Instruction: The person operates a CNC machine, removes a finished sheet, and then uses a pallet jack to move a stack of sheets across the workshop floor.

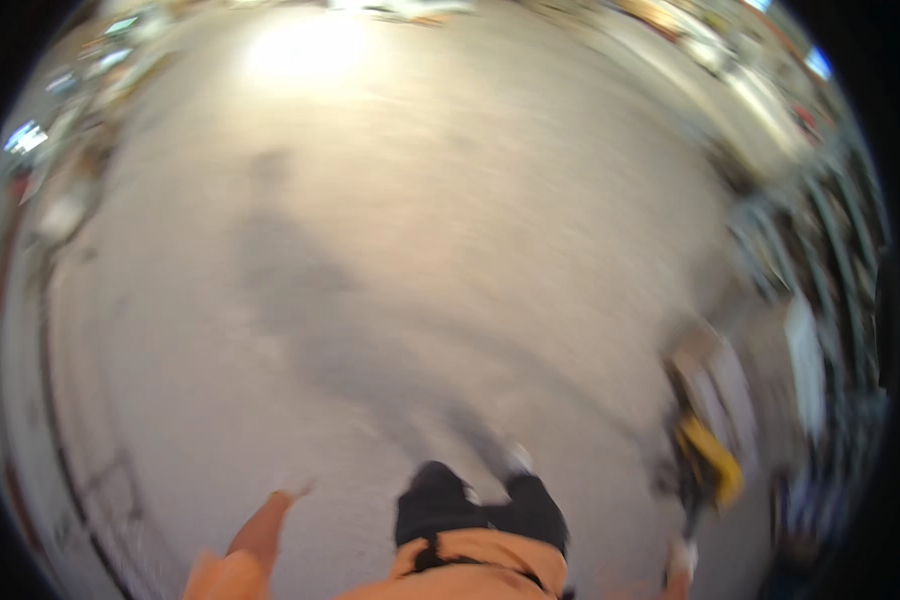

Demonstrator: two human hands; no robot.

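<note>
My left hand [292, 494] hangs over the floor at the lower left, away from any object. Its fingers are blurred but look stretched out, with nothing seen in them. At the lower right, my right hand [681, 562] is closed around the dark handle [692, 520] of a yellow-and-black piece of equipment [712, 462]. Motion smears this equipment, so I cannot make out its exact kind. Brown box-like shapes [715, 375] appear just beyond it; whether they rest on it is unclear.
A pale concrete floor [490, 250] spreads ahead, with my shadow across it. Grey metal racks or rails [805, 230] line the right side. A long pale surface [760, 110] stands at the far right. Blurred, cluttered benches [80, 190] run along the left.
</note>
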